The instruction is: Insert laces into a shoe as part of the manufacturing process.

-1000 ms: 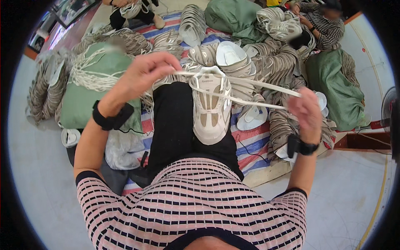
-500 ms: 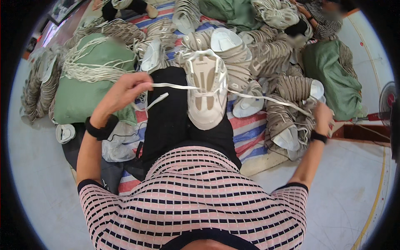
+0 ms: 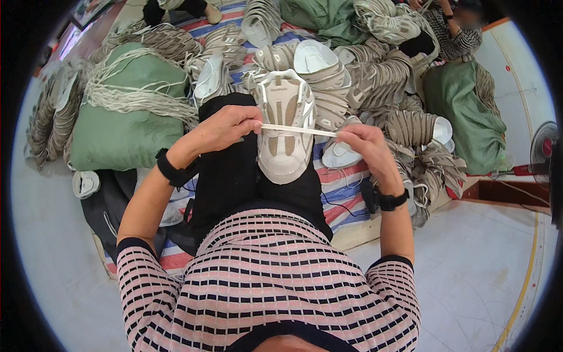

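I see the left hand point(image 3: 220, 130) pinching one end of a flat white lace point(image 3: 296, 129), the right hand point(image 3: 366, 146) pinching the other; the lace runs taut between them across a white-and-beige shoe point(image 3: 285, 132). The shoe rests on my lap, toe toward me. More shoes point(image 3: 328, 88) are piled just beyond on a striped mat point(image 3: 346, 182); a green sack point(image 3: 123, 126) with loose laces lies to the left.

shoe point(image 3: 285, 126) on lap, centre | lace point(image 3: 299, 129) across shoe | sack point(image 3: 126, 117) left | shoe pile point(image 3: 375, 76) behind
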Motion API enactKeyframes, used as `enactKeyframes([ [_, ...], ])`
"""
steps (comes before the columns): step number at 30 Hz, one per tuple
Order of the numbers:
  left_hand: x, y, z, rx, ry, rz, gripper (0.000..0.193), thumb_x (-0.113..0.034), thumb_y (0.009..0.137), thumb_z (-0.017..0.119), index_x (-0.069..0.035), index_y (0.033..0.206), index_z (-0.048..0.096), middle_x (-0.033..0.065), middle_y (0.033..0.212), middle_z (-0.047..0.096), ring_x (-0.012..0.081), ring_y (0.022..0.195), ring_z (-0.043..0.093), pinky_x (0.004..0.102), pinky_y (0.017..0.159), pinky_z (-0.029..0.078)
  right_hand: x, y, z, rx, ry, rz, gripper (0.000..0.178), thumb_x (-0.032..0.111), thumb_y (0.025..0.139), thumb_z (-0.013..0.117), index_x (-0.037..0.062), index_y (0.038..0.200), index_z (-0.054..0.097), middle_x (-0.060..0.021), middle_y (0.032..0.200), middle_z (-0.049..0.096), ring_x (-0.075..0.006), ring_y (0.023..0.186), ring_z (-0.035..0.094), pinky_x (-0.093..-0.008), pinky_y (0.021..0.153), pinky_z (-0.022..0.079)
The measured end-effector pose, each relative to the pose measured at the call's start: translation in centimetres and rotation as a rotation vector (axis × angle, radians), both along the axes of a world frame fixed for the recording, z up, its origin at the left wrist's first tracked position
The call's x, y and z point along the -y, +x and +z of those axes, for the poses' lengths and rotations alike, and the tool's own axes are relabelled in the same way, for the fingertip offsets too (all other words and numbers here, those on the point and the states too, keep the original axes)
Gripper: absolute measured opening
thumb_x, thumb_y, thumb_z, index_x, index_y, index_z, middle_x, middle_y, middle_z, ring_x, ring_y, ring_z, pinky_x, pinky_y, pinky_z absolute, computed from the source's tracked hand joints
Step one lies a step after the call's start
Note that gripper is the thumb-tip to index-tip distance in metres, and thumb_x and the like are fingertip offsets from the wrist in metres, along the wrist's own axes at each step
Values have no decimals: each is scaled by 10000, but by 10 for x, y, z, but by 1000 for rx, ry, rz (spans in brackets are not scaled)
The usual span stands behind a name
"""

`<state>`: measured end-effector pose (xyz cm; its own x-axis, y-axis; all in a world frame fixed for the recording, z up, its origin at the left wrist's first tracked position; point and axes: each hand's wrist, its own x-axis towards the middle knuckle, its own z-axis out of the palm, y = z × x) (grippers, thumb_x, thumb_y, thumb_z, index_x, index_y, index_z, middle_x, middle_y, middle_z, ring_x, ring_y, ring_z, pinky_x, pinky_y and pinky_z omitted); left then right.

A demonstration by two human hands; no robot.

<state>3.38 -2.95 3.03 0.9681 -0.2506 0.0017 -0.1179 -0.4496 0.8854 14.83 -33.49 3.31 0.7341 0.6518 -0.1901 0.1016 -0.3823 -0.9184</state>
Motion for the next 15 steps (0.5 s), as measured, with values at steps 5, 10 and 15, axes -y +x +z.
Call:
enactKeyframes([
  [5, -9, 3, -7, 136, 378, 155, 165, -173, 895, 507, -19, 852, 550, 129, 670, 532, 281, 638, 531, 359, 589, 413, 12, 20, 2, 644, -749, 84, 121, 140, 823, 625, 47, 807, 700, -81, 811, 674, -230, 732, 620, -321, 614, 463],
  [10, 30, 22, 8, 202, 330, 61, 193, -247, 888, 513, -66, 881, 578, 162, 735, 605, 366, 722, 595, 446, 620, 457, -57, -2, -6, 466, 219, 52, 208, 202, 896, 574, 42, 1018, 625, -62, 939, 641, -206, 812, 611, -308, 688, 480],
  [15, 38, 27, 10, 190, 208, 137, 191, -216, 884, 520, -38, 861, 587, 138, 684, 582, 304, 631, 568, 379, 580, 442, -99, -22, -3, -449, 429, 54, 261, 191, 934, 540, 17, 1122, 587, -9, 950, 608, -58, 808, 524, -181, 700, 412],
])
